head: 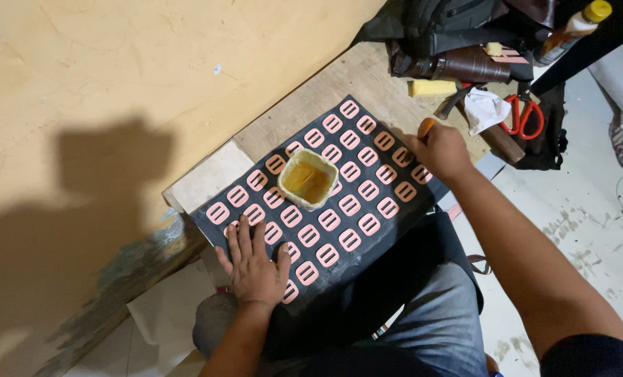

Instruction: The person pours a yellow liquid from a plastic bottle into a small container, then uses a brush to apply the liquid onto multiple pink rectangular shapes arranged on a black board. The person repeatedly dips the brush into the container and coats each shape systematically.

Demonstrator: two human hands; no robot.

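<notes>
- The fingers (245,234) of the left hand (255,269) are spread apart and lie flat on the black sheet (388,227), close to its near left corner. They hold nothing; they just press down.
- The fingers of the right hand (443,150) are curled tight around a tool with an orange handle (426,127). Only the orange end shows above the hand, so I cannot tell what kind of tool it is.
- The right hand sits at the far right edge of the black sheet, on top of the pink pieces there.
- The black sheet lies across the person's lap and over the near edge of a wooden board (357,80).
- Rows of small pink pieces (348,204) cover the sheet. Each one is a rounded square with two slots in it.
- A small square cup (308,179) stands on the middle of the sheet, between the two hands. It has yellow-brown glue-like stuff inside.
- A pale tile (210,176) lies just beside the sheet's far left edge.
- At the far right corner of the board lie red-handled scissors (524,115), a yellow sponge block (432,87), a crumpled white paper (485,108) and dark leather things (465,66).
- A bottle with a yellow cap (577,24) leans up at the far right.
</notes>
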